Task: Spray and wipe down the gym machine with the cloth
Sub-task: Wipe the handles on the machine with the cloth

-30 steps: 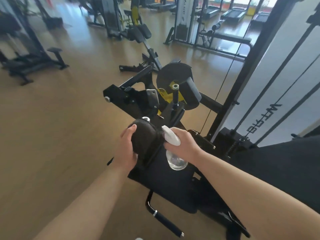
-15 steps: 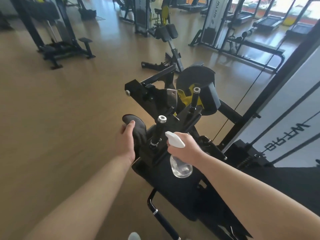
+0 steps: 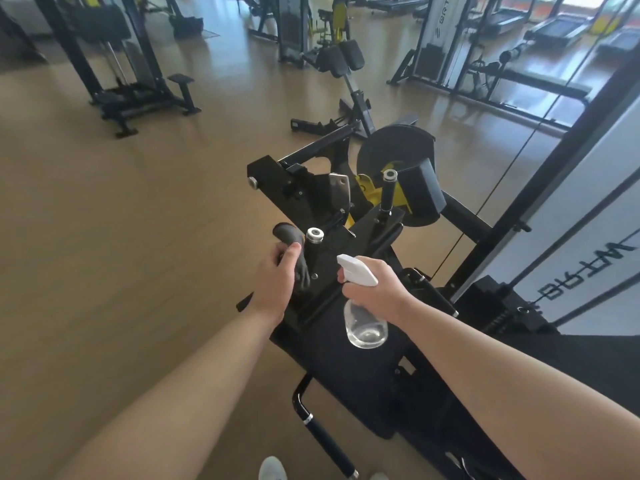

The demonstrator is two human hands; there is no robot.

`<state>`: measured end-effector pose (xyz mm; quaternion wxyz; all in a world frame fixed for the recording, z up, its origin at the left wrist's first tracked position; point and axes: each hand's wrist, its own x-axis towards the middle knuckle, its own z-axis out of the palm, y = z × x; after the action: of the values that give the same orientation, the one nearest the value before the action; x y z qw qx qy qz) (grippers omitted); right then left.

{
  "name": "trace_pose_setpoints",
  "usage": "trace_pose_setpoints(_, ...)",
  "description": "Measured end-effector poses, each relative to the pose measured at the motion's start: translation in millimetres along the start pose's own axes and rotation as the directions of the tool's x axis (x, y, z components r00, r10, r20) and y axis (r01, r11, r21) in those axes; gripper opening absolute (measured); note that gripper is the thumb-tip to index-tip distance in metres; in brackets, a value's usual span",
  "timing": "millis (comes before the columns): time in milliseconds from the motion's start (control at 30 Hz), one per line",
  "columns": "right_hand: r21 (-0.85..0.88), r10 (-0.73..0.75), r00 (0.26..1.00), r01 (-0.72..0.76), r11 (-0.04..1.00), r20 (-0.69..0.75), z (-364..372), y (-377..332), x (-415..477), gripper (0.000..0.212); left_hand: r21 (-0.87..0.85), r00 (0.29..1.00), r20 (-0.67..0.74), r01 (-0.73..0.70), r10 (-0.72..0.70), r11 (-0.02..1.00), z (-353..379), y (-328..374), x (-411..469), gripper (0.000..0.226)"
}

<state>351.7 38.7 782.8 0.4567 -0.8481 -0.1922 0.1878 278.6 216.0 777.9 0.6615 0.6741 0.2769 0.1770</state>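
Tan wooden gym floor (image 3: 121, 237) filled most of the view. A white cable-tower panel with black lettering (image 3: 595, 209) stood along the right edge, behind a slanted black upright. A black weight-stack machine (image 3: 138, 91) sat upper left, with treadmills (image 3: 561, 26) far upper right. Centre frame was the black steel-framed gym machine (image 3: 277, 171), with its flat black seat pad (image 3: 346, 368) nearest the camera and a round black roller pad (image 3: 394, 147) at the far end, yellow parts just below it. Two upright black handle posts had chrome caps: the near post (image 3: 314, 235) was by the left hand and the far post (image 3: 388, 192) was just beside the roller pad. A black-gripped side handle bar (image 3: 325, 441) stuck out low, toward the camera. Both bare forearms reached in from below. The left hand (image 3: 277, 282) had its fingers grasping the dark grey cloth (image 3: 289, 233), thumb on top. The cloth sat against the left side of the near post, its top end poking up beside the chrome cap. The right hand (image 3: 375, 289) had its fingers wrapped round the neck of the clear plastic spray bottle with white trigger head (image 3: 365, 327). The bottle hung over the seat pad, nozzle aimed left toward the near post. The tip of a pale shoe (image 3: 273, 469) showed at the bottom edge.
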Motion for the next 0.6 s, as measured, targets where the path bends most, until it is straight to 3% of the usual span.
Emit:
trace_pose_setpoints(100, 0.009, 0.020, 0.999, -0.020, 1.000, -0.028, 0, 3, 2, 0.013, 0.149, 0.985, 0.174, -0.039, 0.013, 0.988, 10, 0, -2, 0.025)
trace_pose_setpoints(167, 0.017, 0.046, 0.998, -0.046, 0.999, -0.037, -1, 5, 4, 0.014, 0.291, 0.988, 0.144, -0.103, 0.063, 0.951, 12, -1, -2, 0.029)
trace_pose_setpoints(267, 0.009, 0.066, 0.997, -0.066, 0.998, -0.046, 1, 8, 7, 0.014, 0.380, 0.979, 0.147, -0.187, 0.140, 0.906, 15, -5, 10, 0.071)
trace_pose_setpoints(333, 0.014, 0.088, 0.995, -0.087, 0.996, -0.048, 3, 10, 9, 0.015, 0.414, 0.971, 0.155, -0.229, 0.180, 0.881, 22, -6, 25, 0.080)
trace_pose_setpoints(500, 0.039, 0.105, 0.994, -0.104, 0.994, -0.029, 7, 18, 20, 0.019, 0.404, 0.982, 0.064, -0.186, 0.176, 0.896, 47, -5, 48, 0.055)
trace_pose_setpoints(600, 0.047, 0.123, 0.992, -0.122, 0.991, -0.030, 8, 23, 31, 0.018, 0.400, 0.983, 0.078, -0.186, 0.168, 0.898, 50, -13, 57, 0.045)
